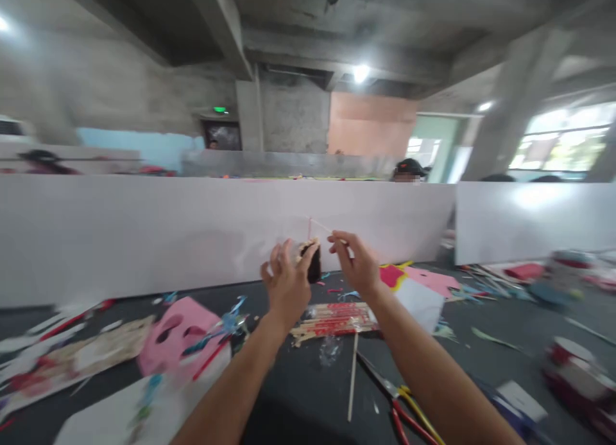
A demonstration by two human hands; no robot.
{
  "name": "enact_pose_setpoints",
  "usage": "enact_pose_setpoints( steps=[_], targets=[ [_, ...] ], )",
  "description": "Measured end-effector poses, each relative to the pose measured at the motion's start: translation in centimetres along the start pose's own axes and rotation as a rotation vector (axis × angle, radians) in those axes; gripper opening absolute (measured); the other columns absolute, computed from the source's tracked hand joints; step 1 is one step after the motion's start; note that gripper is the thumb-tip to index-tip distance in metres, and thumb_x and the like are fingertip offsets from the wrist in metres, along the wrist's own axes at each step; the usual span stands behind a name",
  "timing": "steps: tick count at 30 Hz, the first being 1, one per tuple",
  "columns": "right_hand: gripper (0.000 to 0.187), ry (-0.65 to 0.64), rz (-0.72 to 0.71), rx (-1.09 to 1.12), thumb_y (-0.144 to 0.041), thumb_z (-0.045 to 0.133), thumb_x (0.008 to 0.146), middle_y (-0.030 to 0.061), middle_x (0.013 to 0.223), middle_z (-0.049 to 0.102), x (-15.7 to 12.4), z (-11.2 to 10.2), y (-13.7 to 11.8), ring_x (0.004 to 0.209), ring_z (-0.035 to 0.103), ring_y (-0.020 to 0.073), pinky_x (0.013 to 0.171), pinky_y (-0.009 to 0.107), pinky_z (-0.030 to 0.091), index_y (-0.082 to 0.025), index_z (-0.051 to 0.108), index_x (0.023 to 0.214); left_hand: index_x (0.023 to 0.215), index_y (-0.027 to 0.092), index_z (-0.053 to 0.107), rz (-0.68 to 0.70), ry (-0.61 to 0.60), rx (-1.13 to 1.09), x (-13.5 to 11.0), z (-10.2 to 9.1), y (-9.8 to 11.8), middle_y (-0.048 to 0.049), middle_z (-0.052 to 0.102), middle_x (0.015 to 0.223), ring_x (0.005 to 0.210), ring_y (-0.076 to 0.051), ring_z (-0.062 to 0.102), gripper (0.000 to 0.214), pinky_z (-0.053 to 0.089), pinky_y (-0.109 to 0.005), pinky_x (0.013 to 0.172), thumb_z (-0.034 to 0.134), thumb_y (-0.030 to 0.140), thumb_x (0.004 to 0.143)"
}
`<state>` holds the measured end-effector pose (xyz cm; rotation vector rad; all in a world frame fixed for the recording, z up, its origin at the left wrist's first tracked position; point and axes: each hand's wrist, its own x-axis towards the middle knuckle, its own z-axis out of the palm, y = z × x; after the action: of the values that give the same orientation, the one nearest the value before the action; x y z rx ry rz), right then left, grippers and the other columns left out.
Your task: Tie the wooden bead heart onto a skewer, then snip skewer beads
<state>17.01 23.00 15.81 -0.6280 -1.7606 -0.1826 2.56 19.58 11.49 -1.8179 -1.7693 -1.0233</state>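
My left hand (289, 281) grips a dark brown object (315, 266) with a beige, ragged top; its kind is not clear. The thumb lies along the object's upper side, while the other fingers are raised and partly spread behind it. A thin pinkish strip (309, 228) rises above the object. To the right, my right hand (355, 260) pinches a thin pale stick (321, 225) between thumb and fingers. The stick slants up to the left, and its far end appears to meet the top of the strip. Both hands are above the black table (289, 393).
Bundled wooden sticks (337, 320) in clear wrap lie below my hands, near a loose stick (353, 381) and red-and-yellow-handled pliers (402, 397). Pink cut-out sheets (180, 332) lie left. A white partition (144, 233) stands behind. Tape rolls (572, 361) sit right.
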Motion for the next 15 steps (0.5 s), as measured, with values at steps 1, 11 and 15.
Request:
enact_pose_setpoints(
  steps=[1,11,15],
  targets=[
    [0.019,-0.007,-0.003,-0.024,-0.027,0.043,0.092,0.0036,0.081,0.071,-0.2,-0.3,-0.2,0.072,0.067,0.0125,0.07,0.024,0.052,-0.021,0.056,0.103,0.132,0.037,0.044,0.033,0.011,-0.023,-0.3,0.1,0.0,-0.013,0.032,0.143,0.131,-0.035,0.029,0.057,0.029,-0.057,0.097,0.048,0.011,0.081],
    [0.017,0.001,-0.023,-0.136,-0.023,0.04,0.093,0.0018,0.084,0.071,-1.9,-3.7,-2.7,0.07,0.067,0.0102,0.068,0.022,0.052,-0.023,0.053,0.104,0.129,0.031,0.048,0.174,0.126,-0.163,-4.8,0.4,0.6,-0.0127,0.024,0.144,0.129,-0.036,0.031,0.054,0.033,-0.056,0.098,0.052,0.014,0.078],
    [0.015,0.029,-0.02,-0.144,-0.022,0.04,0.093,0.0022,0.081,0.071,-2.7,-5.3,-3.6,0.067,0.067,0.0103,0.066,0.022,0.052,-0.022,0.052,0.102,0.128,0.03,0.049,0.216,0.138,-0.182,-8.5,-0.7,0.5,-0.0115,0.023,0.146,0.131,-0.035,0.029,0.05,0.036,-0.053,0.098,0.051,0.016,0.08]
  ],
)
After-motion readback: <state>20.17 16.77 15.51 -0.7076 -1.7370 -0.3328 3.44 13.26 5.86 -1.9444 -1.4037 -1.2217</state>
